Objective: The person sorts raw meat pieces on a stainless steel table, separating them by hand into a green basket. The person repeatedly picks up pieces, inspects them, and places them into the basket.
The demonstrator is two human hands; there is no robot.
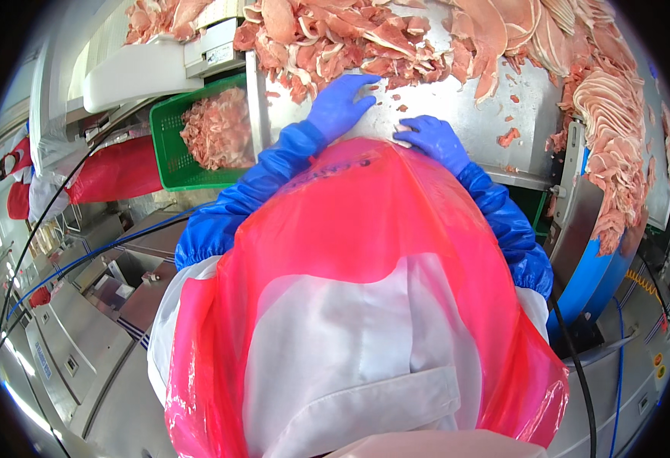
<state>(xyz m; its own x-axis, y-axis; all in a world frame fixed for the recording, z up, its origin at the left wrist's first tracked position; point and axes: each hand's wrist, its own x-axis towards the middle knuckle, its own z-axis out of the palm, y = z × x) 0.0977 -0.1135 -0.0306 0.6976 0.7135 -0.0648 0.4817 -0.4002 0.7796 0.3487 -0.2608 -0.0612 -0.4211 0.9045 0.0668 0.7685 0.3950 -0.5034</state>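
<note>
Blue gloves (343, 103), red apron (365, 229), green crate (169, 153), pink meat (335, 38).

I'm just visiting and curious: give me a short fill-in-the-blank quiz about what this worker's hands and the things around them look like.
1. Both hands, the left hand and the right hand, wear gloves coloured ____.
2. The basket holding meat at the left is coloured ____.
3. The left hand rests open on the steel table, fingers toward a pile of sliced raw ____.
4. The worker's plastic apron is coloured ____.

Missing words: blue; green; meat; red
</note>
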